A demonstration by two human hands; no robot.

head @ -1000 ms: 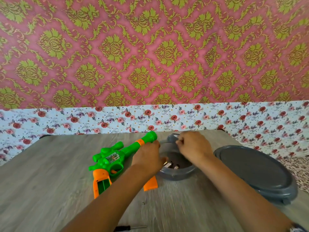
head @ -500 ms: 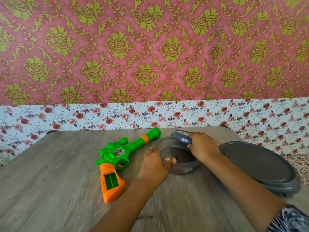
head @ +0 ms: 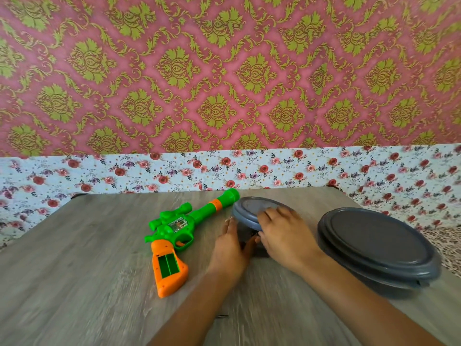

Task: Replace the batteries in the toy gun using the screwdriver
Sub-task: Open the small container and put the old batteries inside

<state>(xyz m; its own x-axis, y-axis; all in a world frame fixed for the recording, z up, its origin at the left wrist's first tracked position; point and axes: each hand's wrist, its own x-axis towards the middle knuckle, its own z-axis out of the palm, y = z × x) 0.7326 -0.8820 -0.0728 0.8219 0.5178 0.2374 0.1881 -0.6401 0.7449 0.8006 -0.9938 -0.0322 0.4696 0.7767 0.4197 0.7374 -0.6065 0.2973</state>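
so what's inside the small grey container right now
Nothing can be seen inside: the small grey container is mostly covered by its lid and both hands, left and right.

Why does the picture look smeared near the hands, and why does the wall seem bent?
Head view: motion blur smears the table grain and both hands, left hand and right hand, around the small tub; the gun stays fairly sharp; the wide lens bows the floral band; lighting is soft and even, without glare.
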